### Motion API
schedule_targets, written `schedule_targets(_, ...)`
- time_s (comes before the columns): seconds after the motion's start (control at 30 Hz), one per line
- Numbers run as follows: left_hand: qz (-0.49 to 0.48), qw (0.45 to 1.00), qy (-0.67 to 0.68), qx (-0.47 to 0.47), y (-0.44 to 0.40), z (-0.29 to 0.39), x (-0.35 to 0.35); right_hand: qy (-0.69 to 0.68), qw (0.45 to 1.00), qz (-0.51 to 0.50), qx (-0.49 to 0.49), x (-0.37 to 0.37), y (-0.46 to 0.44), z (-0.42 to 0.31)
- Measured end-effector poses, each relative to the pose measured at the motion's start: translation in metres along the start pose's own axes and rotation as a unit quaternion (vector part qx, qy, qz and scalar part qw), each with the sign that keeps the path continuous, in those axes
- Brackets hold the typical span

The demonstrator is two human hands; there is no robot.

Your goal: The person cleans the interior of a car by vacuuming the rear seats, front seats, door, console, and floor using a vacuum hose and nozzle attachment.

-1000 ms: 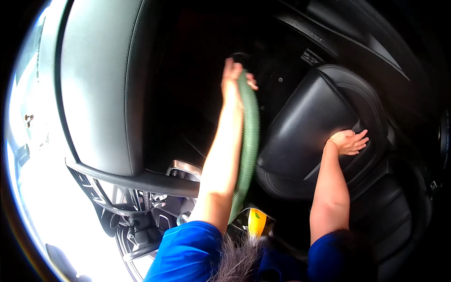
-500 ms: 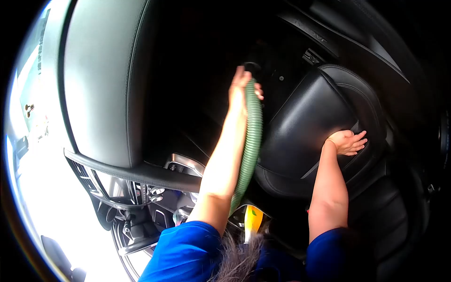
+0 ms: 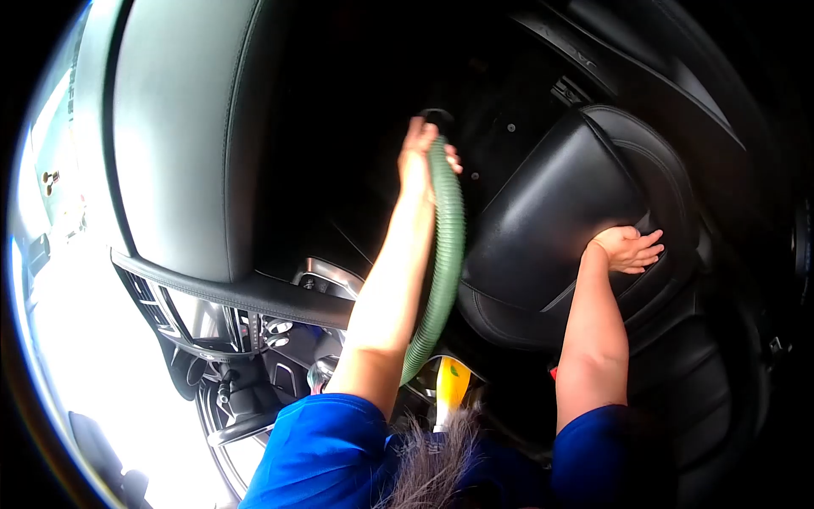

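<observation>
A green ribbed vacuum hose [image 3: 449, 237] runs up along my left forearm to a dark nozzle end [image 3: 438, 117]. My left hand [image 3: 421, 157] is wrapped round the hose just below that end, over the dark footwell; its fingers are slightly blurred. What the nozzle touches is lost in shadow. On the black leather car seat [image 3: 551, 220], my right hand [image 3: 629, 248] lies with its fingers spread, pressing on the cushion and holding nothing.
The dashboard [image 3: 178, 144] rises at the left, above the centre console [image 3: 292, 373]. A yellow-and-white bottle-like item [image 3: 452, 386] stands in the console near my body. The door sill [image 3: 564, 47] borders the footwell at upper right.
My left hand has shifted slightly left with the hose and nozzle, and the hose bows out more. My right hand stays on the seat.
</observation>
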State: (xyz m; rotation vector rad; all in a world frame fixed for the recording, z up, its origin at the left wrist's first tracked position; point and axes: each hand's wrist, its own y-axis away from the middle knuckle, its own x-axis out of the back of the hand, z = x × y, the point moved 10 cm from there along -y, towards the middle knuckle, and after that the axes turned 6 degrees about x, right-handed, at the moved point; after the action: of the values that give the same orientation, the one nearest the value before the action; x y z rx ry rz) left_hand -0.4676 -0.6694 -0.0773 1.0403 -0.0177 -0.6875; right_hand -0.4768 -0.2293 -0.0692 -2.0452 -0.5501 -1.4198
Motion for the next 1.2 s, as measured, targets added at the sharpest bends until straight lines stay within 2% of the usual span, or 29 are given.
schedule_targets(0.07,0.12,0.992,-0.005,-0.025,-0.021,0.01,0.064,0.002,1.0,0.0,-0.001,0.003,0.001,0.0)
schedule_targets(0.13,0.124,0.983,-0.002,0.136,-0.043,-0.052,0.105,0.011,1.0,0.005,0.004,0.006,0.001,-0.005)
schedule_targets(0.17,0.147,0.98,-0.104,0.079,-0.016,-0.053,0.082,0.01,1.0,0.01,0.007,0.006,0.001,-0.004)
schedule_targets(0.27,0.07,0.975,-0.151,0.15,0.017,-0.078,0.029,0.01,1.0,0.006,0.004,0.006,0.0,-0.004)
schedule_targets(0.37,0.038,0.985,-0.013,0.168,0.028,-0.035,0.016,0.016,1.0,0.003,0.006,0.0,0.0,0.002)
schedule_targets(0.4,0.052,0.993,-0.055,0.09,0.032,-0.004,0.016,0.014,1.0,0.0,0.006,-0.002,0.0,0.0)
schedule_targets(0.43,0.077,0.985,-0.154,-0.009,0.03,0.034,0.02,0.014,1.0,0.005,0.01,-0.001,0.0,-0.001)
schedule_targets(0.5,0.191,0.923,-0.302,-0.145,0.03,0.093,0.051,0.016,1.0,0.009,0.007,0.003,0.001,-0.001)
schedule_targets(0.53,0.271,0.854,-0.402,-0.186,0.025,0.115,0.076,0.017,1.0,0.006,0.008,0.001,0.003,-0.001)
schedule_targets(0.57,0.337,0.759,-0.524,-0.19,0.011,0.131,0.115,0.016,1.0,0.015,0.011,0.002,0.003,0.0)
schedule_targets(0.6,0.378,0.664,-0.637,-0.108,0.006,0.137,0.136,0.014,0.999,0.028,0.012,0.001,0.001,0.001)
schedule_targets(0.63,0.365,0.655,-0.662,0.017,-0.02,0.127,0.192,0.014,0.999,0.035,0.021,0.001,0.002,0.001)
schedule_targets(0.67,0.326,0.653,-0.684,-0.006,-0.012,0.12,0.194,0.011,0.999,0.029,0.014,0.004,0.002,-0.003)
schedule_targets(0.73,0.352,0.621,-0.697,0.071,0.009,0.105,0.179,0.006,1.0,0.02,0.002,0.005,0.001,-0.002)
schedule_targets(0.8,0.331,0.603,-0.715,0.124,0.03,0.079,0.143,0.004,1.0,0.017,0.007,0.004,0.001,-0.003)
schedule_targets(0.87,0.284,0.61,-0.729,0.128,0.051,0.054,0.112,0.016,1.0,0.007,0.005,0.008,0.001,-0.006)
schedule_targets(0.9,0.261,0.651,-0.692,0.171,0.049,0.034,0.124,0.017,1.0,0.012,0.008,0.01,0.0,-0.008)
schedule_targets(0.93,0.211,0.654,-0.707,0.167,0.05,0.018,0.128,0.011,1.0,0.013,0.008,0.009,0.0,-0.007)
schedule_targets(0.97,0.222,0.702,-0.64,0.219,0.082,0.008,0.112,0.023,1.0,0.008,0.01,0.008,-0.001,-0.005)
schedule_targets(1.0,0.175,0.777,-0.578,0.18,0.106,0.005,0.099,0.031,0.999,0.001,0.008,0.005,0.002,-0.006)
schedule_targets(1.07,0.16,0.839,-0.483,0.193,0.117,0.013,0.091,0.031,0.999,0.0,0.009,0.002,0.0,-0.007)
schedule_targets(1.1,0.198,0.868,-0.432,0.141,0.118,0.033,0.085,0.027,1.0,0.012,0.007,0.003,-0.002,-0.007)
schedule_targets(1.2,0.212,0.906,-0.341,0.134,0.098,0.022,0.089,0.003,1.0,0.03,0.002,0.01,0.0,-0.007)
